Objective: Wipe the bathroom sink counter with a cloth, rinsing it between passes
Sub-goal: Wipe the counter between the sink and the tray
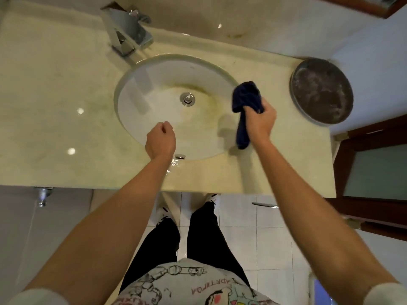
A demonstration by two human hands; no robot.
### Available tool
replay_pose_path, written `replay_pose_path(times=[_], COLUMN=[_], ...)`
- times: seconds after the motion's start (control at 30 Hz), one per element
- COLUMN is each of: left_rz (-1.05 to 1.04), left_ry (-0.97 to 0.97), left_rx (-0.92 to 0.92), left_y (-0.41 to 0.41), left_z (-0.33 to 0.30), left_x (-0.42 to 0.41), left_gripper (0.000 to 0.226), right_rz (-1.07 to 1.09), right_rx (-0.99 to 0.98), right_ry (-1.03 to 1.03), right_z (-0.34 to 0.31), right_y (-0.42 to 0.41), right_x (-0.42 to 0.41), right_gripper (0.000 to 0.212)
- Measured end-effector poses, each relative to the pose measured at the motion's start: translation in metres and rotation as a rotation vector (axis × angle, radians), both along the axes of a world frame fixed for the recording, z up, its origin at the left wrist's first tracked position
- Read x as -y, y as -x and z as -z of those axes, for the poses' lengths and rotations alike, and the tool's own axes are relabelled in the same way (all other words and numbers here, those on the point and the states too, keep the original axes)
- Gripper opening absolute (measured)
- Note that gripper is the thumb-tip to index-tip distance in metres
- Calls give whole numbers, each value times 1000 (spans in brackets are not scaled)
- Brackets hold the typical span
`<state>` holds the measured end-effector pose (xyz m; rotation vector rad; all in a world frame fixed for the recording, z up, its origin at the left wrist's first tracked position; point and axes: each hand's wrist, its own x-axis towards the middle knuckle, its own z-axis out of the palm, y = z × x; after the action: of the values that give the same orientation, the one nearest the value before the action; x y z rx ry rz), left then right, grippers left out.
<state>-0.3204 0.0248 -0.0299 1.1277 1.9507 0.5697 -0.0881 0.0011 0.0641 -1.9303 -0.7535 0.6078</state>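
My right hand (261, 119) grips a dark blue cloth (246, 100) over the right rim of the white oval sink (154, 89). One end of the cloth bunches above my fist and the other hangs down toward the cream counter (55, 84). My left hand (160, 142) hovers over the sink's near edge with its fingers curled and nothing in it. A chrome tap (127, 34) stands behind the basin, and I see no water running from it. The basin shows yellowish stains around the drain (187, 99).
A round dark metal tray (321, 91) sits on the counter's far right corner. A small puddle (174, 164) lies on the counter's front edge below the overflow fitting. A wooden door frame (363, 139) borders the right side. Tiled floor and my legs are below.
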Motion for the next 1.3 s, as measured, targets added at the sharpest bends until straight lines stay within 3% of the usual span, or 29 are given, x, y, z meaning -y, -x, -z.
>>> replay_pose_path(times=[0.07, 0.2, 0.4, 0.97, 1.1, 1.3], left_rz=[7, 8, 17, -27, -21, -5], left_ry=[-16, -16, -6, 37, 31, -8], left_rx=[-94, -234, -328, -471, -471, -450], left_y=[-3, -11, -17, -22, -21, -23], left_z=[2, 0, 3, 15, 16, 10], left_x=[0, -1, -1, -4, -4, -2], left_gripper=[42, 38, 39, 38, 39, 41], right_rz=[-74, -220, -292, -576, -595, -667], right_rx=[231, 542, 537, 793, 742, 488], right_ry=[93, 311, 444, 116, 102, 202], right_z=[-1, 21, 67, 79, 81, 66], right_y=[-45, -89, -77, -140, -132, -79], right_x=[7, 39, 65, -210, -188, -69], right_gripper=[32, 37, 66, 55, 57, 60])
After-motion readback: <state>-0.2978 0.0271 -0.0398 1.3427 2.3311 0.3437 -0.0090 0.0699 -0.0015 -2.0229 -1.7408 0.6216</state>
